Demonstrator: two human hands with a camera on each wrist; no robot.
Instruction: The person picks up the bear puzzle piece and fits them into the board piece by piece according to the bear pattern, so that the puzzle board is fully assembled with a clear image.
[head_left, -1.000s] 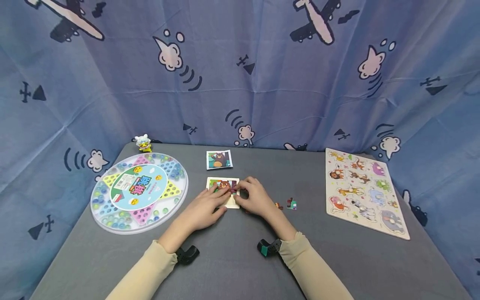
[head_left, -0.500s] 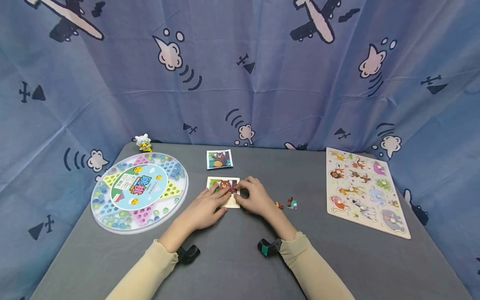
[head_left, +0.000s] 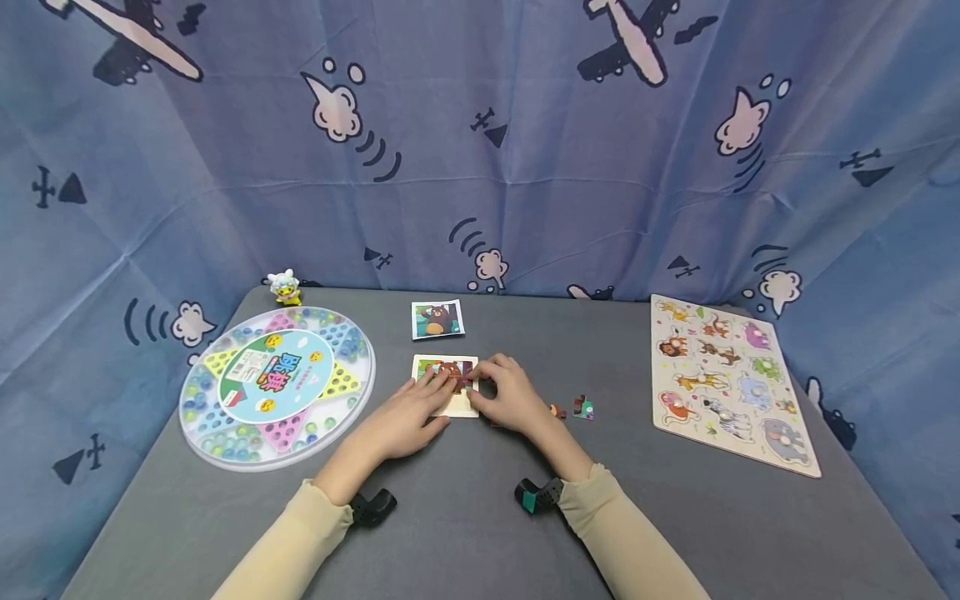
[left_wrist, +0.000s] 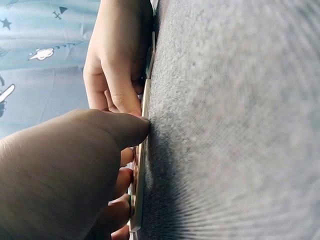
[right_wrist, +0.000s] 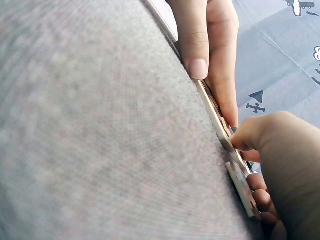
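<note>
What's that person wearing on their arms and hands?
The left sleeve and right sleeve are plain pale beige. Black curved gadgets sit by both wrists; the right one has a green patch. The left hand and right hand wear no gloves.

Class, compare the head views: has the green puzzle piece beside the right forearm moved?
No. The green piece shows no visible shift against the animal board to its right.

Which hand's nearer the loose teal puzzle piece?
Right. The right hand is left of the teal piece, at the puzzle tray; the left hand is farther left, partly over it.
</note>
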